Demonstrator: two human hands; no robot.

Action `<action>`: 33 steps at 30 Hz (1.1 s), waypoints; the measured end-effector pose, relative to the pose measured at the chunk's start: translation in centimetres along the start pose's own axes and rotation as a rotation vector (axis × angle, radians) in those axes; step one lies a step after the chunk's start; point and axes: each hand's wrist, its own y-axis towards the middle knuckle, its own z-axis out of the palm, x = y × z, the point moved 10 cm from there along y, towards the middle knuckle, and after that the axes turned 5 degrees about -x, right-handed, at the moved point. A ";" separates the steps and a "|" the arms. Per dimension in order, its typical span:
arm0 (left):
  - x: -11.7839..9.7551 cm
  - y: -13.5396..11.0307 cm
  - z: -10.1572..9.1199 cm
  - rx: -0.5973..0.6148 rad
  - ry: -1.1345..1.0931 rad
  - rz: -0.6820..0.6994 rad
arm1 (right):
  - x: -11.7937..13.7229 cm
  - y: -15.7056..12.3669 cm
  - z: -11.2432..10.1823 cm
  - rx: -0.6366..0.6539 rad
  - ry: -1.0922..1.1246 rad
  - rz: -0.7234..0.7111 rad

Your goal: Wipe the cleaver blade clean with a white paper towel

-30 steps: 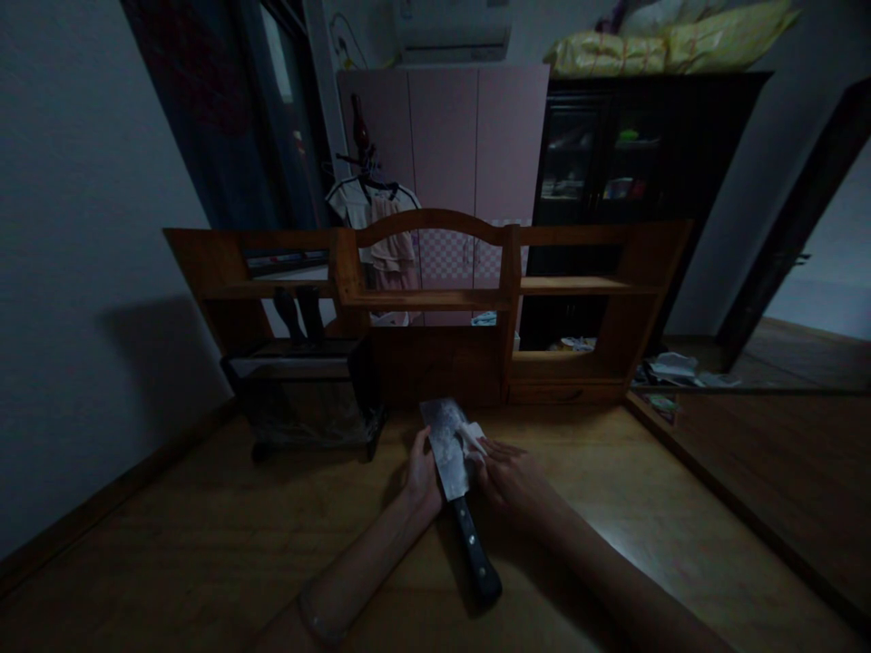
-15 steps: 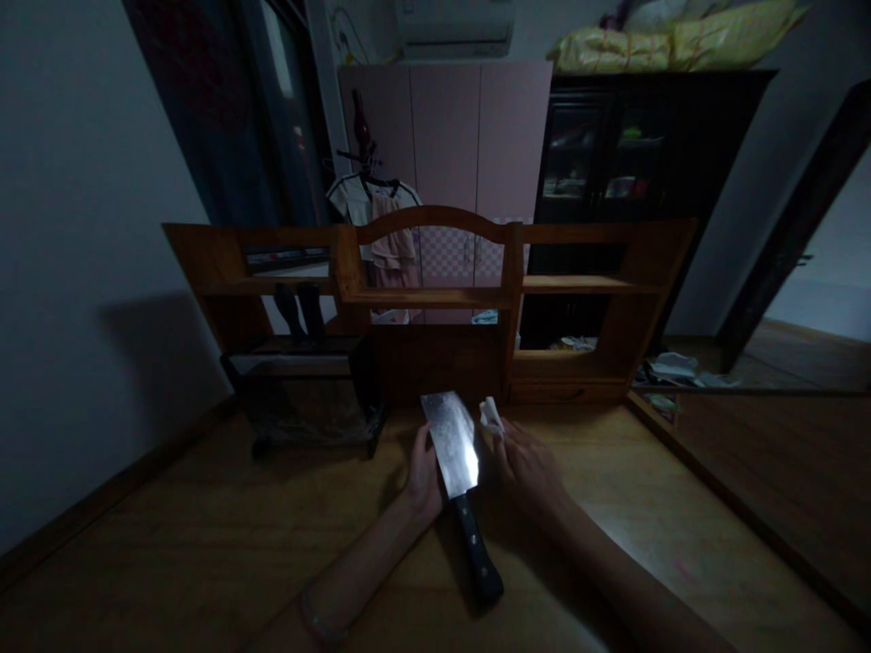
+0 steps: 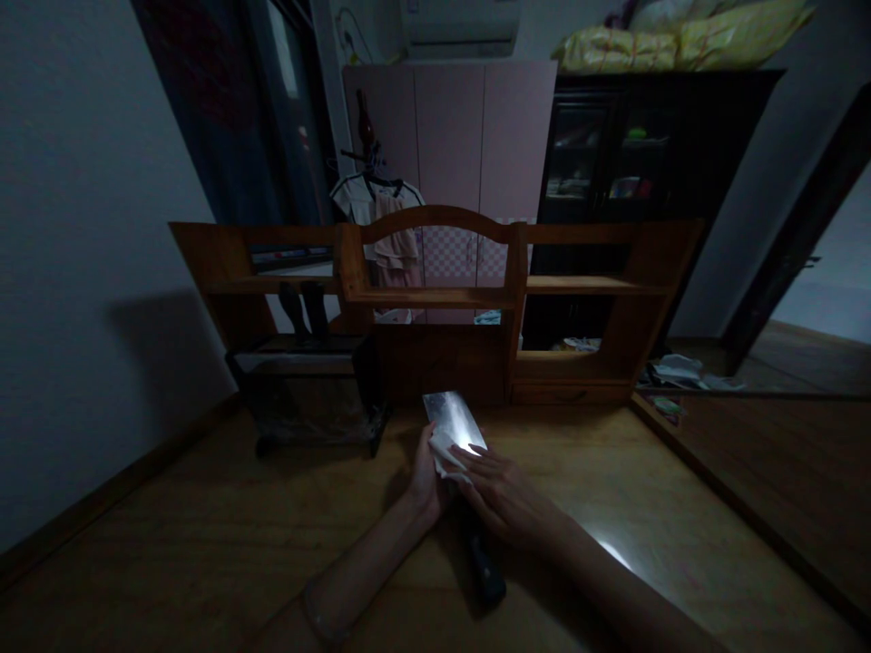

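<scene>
A cleaver with a broad shiny blade and a black riveted handle lies over the wooden desk top, blade pointing away from me. My left hand grips the blade from its left edge, part of the fingers hidden beneath it. On the blade's lower part sits a crumpled white tissue. My right hand presses that tissue against the metal with its fingers laid across it. Part of the cleaver's handle is covered by my right hand.
A dark knife block with two black-handled knives stands at the left on the desk. Behind is a wooden shelf unit. A raised wooden edge runs along the right. A wall bounds the left side.
My right hand has moved left and down from beside the blade, bringing the tissue onto it. The fingers now lie over the tissue. My left hand keeps its hold on the cleaver.
</scene>
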 end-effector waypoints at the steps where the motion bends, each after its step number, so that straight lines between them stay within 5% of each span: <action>1: 0.0 0.0 0.0 -0.013 -0.006 0.003 | -0.3 -0.1 0.0 0.000 -0.009 0.014; 8: -0.3 -0.1 0.0 -0.058 -0.051 0.014 | -2.1 -0.2 -0.4 -0.048 -0.108 0.075; 15: -1.0 -0.8 0.5 -0.085 -0.054 0.063 | -6.0 -1.2 -1.4 -0.185 -0.312 0.338; 19: -0.6 -0.5 0.0 -0.075 -0.086 0.036 | -5.0 -0.8 -1.7 -0.203 -0.246 0.260; 25: -0.6 -0.2 -0.8 -0.127 -0.066 0.026 | -1.8 0.0 0.6 0.021 -0.050 0.113; 33: -0.3 0.0 -0.8 -0.078 -0.051 0.021 | -2.8 -0.3 0.8 0.009 0.164 0.178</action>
